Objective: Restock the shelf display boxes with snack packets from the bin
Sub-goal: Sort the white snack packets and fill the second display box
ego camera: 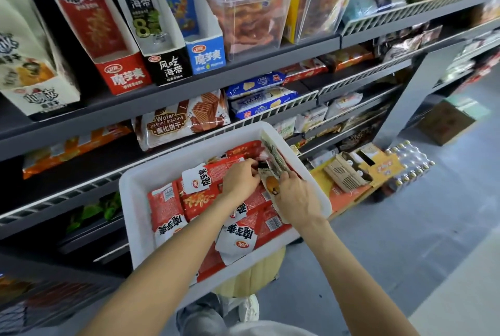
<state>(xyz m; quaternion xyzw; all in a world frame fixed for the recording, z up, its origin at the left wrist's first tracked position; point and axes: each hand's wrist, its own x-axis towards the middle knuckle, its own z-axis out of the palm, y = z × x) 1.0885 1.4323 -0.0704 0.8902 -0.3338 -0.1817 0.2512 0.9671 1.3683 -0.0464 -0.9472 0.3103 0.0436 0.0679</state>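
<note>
A white bin (130, 189) in front of the shelves holds several red and white snack packets (166, 208). Both my hands are inside it near its right side. My right hand (297, 197) grips a small bunch of cream packets (272, 162) with dark print, standing against the bin's right wall. My left hand (240, 177) has its fingers curled at the same bunch, pinching a packet edge. On the upper shelf stand the display boxes: a cream one (40, 92), a red one (121, 73), a black one (169, 66) and a blue one (207, 55).
Two clear plastic tubs (251, 11) of snacks stand right of the display boxes. Lower shelves carry wafer bags (181, 119) and blue biscuit packs (259, 100). Cardboard boxes (349, 170) and a shrink-wrapped bottle pack (408, 165) lie on the floor at right.
</note>
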